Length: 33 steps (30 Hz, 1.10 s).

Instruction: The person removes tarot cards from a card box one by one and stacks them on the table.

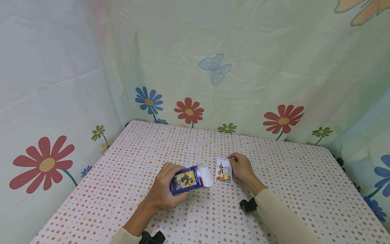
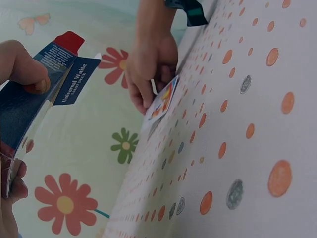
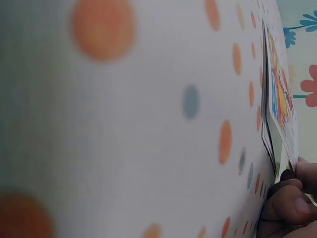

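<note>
My left hand (image 1: 166, 188) grips a blue and yellow card box (image 1: 186, 179), labelled "Universal Waite", tilted above the table with its flap open to the right. In the left wrist view, the thumb and fingers hold the box (image 2: 25, 106) on opposite sides. Right of the box, my right hand (image 1: 242, 166) pinches the upper right corner of an illustrated card (image 1: 223, 171). The right wrist view shows the pinched card (image 3: 281, 94) slightly raised at the edge, with other thin cards (image 3: 266, 99) beneath it on the table.
A white cloth (image 1: 137, 162) with coloured dots covers the table. Behind and beside it hang curtains (image 1: 243, 91) printed with flowers and butterflies. Black straps with small devices (image 1: 248, 205) are at both wrists.
</note>
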Each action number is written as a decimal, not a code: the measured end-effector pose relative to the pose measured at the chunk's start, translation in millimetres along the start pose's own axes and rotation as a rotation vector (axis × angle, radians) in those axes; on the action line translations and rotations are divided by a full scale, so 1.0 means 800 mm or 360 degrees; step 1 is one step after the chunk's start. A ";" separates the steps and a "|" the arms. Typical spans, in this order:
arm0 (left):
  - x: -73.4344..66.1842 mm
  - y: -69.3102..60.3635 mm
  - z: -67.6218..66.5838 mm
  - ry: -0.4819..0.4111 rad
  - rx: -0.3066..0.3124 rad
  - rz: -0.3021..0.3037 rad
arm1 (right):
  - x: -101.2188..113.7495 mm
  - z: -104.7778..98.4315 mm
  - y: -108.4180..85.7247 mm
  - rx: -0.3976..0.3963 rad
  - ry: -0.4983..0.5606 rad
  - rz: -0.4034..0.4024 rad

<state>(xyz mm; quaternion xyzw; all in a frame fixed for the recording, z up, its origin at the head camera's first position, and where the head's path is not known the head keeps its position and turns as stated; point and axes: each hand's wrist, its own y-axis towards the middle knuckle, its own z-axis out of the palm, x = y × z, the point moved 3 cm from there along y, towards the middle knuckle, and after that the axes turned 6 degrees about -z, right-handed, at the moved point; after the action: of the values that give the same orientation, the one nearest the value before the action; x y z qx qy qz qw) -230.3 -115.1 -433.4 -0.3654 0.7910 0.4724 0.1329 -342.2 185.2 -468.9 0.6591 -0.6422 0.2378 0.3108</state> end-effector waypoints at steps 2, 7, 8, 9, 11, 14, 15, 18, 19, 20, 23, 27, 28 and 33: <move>0.000 0.000 0.000 0.0004 0.0000 -0.0004 | 0.000 0.001 0.002 0.0009 -0.0053 -0.0009; -0.001 0.000 -0.001 0.0004 0.0004 -0.0009 | 0.002 0.003 0.005 0.0014 -0.0152 -0.0005; -0.001 0.000 -0.001 0.0004 0.0005 -0.0009 | 0.002 0.004 0.006 0.0014 -0.0171 0.0004; 0.000 0.000 -0.001 0.0004 0.0006 -0.0012 | 0.003 0.004 0.007 0.0011 -0.0188 0.0016; 0.000 0.000 -0.001 0.0002 0.0007 -0.0011 | 0.004 0.005 0.008 0.0004 -0.0219 0.0032; 0.000 0.000 -0.001 0.0004 0.0006 -0.0009 | 0.004 0.006 0.010 -0.0002 -0.0241 0.0051; 0.000 0.000 -0.001 0.0003 0.0007 -0.0008 | 0.004 0.006 0.010 -0.0006 -0.0245 0.0057; 0.001 0.000 0.000 0.0000 0.0010 -0.0003 | 0.003 0.006 0.011 -0.0010 -0.0257 0.0071; 0.001 0.000 0.000 -0.0002 0.0011 0.0000 | 0.003 0.006 0.011 -0.0012 -0.0265 0.0074; 0.001 0.000 0.000 -0.0004 0.0012 0.0001 | 0.003 0.006 0.011 -0.0014 -0.0269 0.0078; 0.001 0.001 0.000 -0.0010 0.0011 0.0005 | 0.003 0.005 0.012 -0.0021 -0.0273 0.0083; 0.001 0.001 0.000 -0.0012 0.0006 0.0009 | 0.003 0.005 0.012 -0.0035 -0.0271 0.0086; 0.001 0.001 0.000 -0.0010 0.0005 0.0010 | 0.004 0.005 0.012 -0.0037 -0.0268 0.0084; 0.001 0.000 -0.001 -0.0007 0.0005 0.0005 | 0.005 0.005 0.010 -0.0041 -0.0254 0.0068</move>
<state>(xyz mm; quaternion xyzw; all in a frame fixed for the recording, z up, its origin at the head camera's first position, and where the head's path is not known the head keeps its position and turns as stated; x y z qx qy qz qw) -230.9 -116.1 -433.8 -0.3628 0.7920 0.4722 0.1344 -350.3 179.5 -467.9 0.6580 -0.6819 0.1827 0.2618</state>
